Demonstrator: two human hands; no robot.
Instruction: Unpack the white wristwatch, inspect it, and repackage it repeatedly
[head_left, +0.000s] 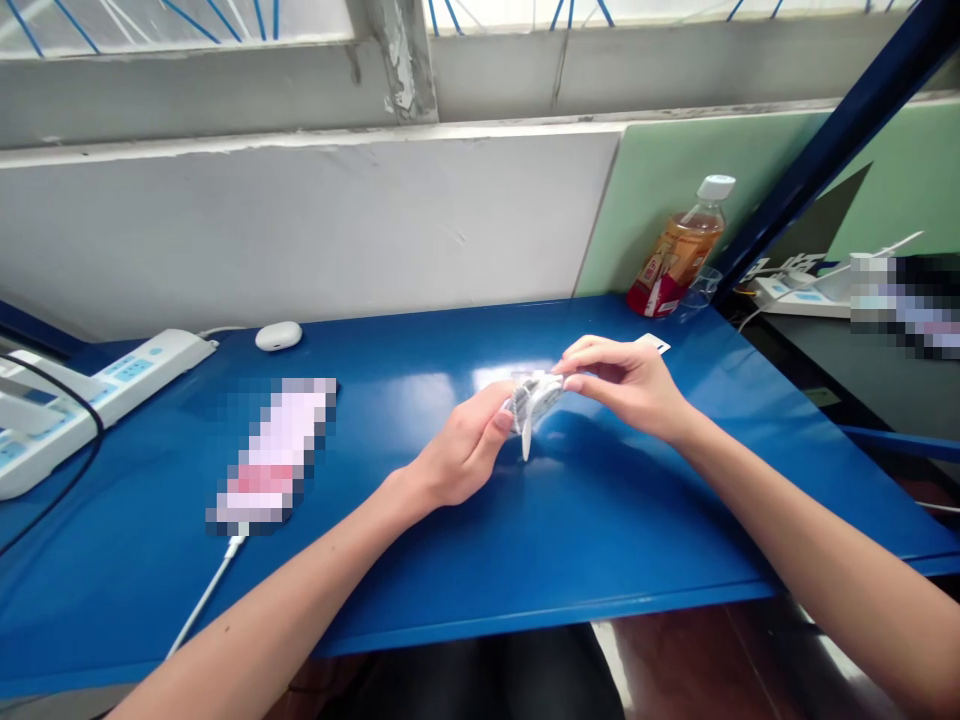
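Observation:
Between my two hands, just above the blue desk (pixel 405 560), is a small bundle of coiled white cable (pixel 538 395). One white end or tab of it hangs down below the coil. My left hand (pixel 469 445) grips the bundle's left side, thumb in front, fingers partly hidden behind it. At the bundle's upper right, my right hand (pixel 626 385) pinches its edge between thumb and fingertips. The exact part under the right fingertips is too small to make out. A white card (pixel 654 344) lies just behind my right hand.
A blurred-out phone (pixel 277 455) with a white charging cable (pixel 202 605) lies to the left. Behind it sit a white earbud case (pixel 278 336) and a long power strip (pixel 112 400). A drink bottle (pixel 679 255) stands at the back right beside a blue post (pixel 817 140).

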